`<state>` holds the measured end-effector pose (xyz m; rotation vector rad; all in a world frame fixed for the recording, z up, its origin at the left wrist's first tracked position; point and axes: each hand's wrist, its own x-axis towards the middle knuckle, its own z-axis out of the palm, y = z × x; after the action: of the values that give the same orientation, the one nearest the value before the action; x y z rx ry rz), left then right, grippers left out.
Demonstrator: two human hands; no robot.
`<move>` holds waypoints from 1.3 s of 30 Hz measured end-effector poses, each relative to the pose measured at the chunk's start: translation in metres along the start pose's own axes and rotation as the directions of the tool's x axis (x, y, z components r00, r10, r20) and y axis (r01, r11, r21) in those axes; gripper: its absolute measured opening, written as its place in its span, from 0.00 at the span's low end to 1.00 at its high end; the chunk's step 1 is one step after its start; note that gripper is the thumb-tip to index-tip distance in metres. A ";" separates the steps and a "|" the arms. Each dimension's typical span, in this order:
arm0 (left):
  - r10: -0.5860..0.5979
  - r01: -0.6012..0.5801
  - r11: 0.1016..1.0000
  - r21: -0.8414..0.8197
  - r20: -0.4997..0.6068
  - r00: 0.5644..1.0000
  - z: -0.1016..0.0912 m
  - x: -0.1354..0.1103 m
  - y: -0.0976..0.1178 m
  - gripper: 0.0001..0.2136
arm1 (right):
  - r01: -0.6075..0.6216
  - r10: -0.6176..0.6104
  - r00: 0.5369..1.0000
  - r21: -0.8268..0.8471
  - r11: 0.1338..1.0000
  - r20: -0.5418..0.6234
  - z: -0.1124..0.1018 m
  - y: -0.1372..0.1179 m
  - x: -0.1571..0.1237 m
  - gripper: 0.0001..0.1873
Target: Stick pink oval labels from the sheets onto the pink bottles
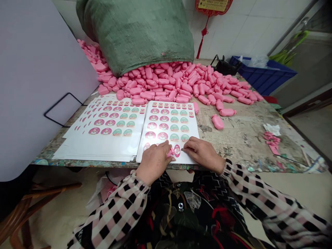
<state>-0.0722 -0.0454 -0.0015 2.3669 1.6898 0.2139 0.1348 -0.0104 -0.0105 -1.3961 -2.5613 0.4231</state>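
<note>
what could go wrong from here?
1. The oval sticker by the right hand might crease or land crooked if it's placed on the pink piece under the left hand.
2. The pink pile crowds the far edge of the sticker sheet; pieces could roll onto it.
3. The fanned sheets reach near the table's front edge; a sleeve might drag them.
</note>
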 end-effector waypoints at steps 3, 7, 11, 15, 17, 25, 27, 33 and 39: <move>0.018 -0.017 1.000 0.011 -0.010 1.000 0.002 0.001 -0.001 0.16 | -0.116 0.123 0.991 0.117 0.986 -0.055 0.008 -0.007 -0.005 0.09; 0.018 -0.018 1.000 0.019 -0.001 1.000 0.002 0.002 -0.001 0.18 | -0.273 0.294 0.944 0.148 0.951 -0.150 0.021 -0.021 -0.008 0.08; 0.017 -0.017 1.000 0.015 0.014 1.000 0.001 0.002 -0.002 0.19 | -0.334 0.355 0.918 0.139 0.932 -0.174 0.026 -0.027 -0.004 0.07; 0.018 -0.018 1.000 0.003 0.023 1.000 0.002 0.003 -0.003 0.19 | -0.344 0.366 0.913 0.141 0.928 -0.180 0.025 -0.028 0.000 0.07; 0.021 -0.021 1.000 -0.013 0.038 0.999 0.003 0.005 -0.004 0.19 | -0.339 0.363 0.913 0.152 0.928 -0.184 0.024 -0.029 0.000 0.08; 0.056 -0.051 0.997 -0.051 0.115 0.992 0.000 0.017 -0.008 0.26 | -0.416 0.476 0.843 0.258 0.872 -0.248 0.028 -0.035 0.000 0.11; 0.059 -0.053 0.997 -0.049 0.126 0.990 -0.002 0.019 -0.008 0.26 | -0.402 0.492 0.825 0.325 0.856 -0.277 0.030 -0.035 0.000 0.12; 0.061 -0.050 0.995 -0.089 0.118 0.991 -0.001 0.016 -0.010 0.28 | -0.207 0.466 0.815 0.577 0.790 -0.346 0.038 -0.032 -0.007 0.13; 0.044 -0.020 0.973 -0.229 0.103 0.994 -0.001 0.011 -0.010 0.26 | -0.139 0.534 0.796 0.774 0.618 -0.284 0.039 -0.028 -0.010 0.15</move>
<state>-0.0785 -0.0319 -0.0032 2.1979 1.4930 0.2656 0.1064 -0.0399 -0.0381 -1.4129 -1.4149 0.8895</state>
